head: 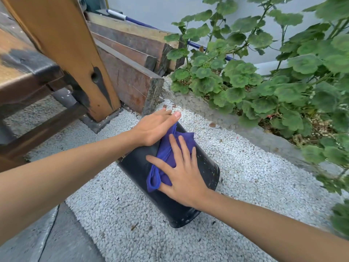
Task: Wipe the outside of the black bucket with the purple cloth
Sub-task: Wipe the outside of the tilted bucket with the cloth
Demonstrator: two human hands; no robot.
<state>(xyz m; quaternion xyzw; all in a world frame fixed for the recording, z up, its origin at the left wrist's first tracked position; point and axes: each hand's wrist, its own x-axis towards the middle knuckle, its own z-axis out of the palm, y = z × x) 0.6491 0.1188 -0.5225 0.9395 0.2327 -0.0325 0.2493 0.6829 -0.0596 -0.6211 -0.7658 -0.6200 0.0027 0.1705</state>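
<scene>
The black bucket [204, 173] lies on its side on white gravel, one end toward me and the other pointing away. A crumpled purple cloth [166, 156] is draped over its upper side. My right hand [181, 174] lies flat on the cloth with fingers spread, pressing it against the bucket wall. My left hand [154, 127] rests on the bucket's far end, fingers extended, touching the top edge of the cloth. White specks dot the bucket's right side and near rim.
A wooden bench leg [75, 59] and stacked wooden beams [130, 72] stand to the left and behind. A concrete kerb [245, 125] with leafy green plants [283, 78] runs along the right. White gravel [132, 214] surrounds the bucket; grey paving [56, 241] lies at lower left.
</scene>
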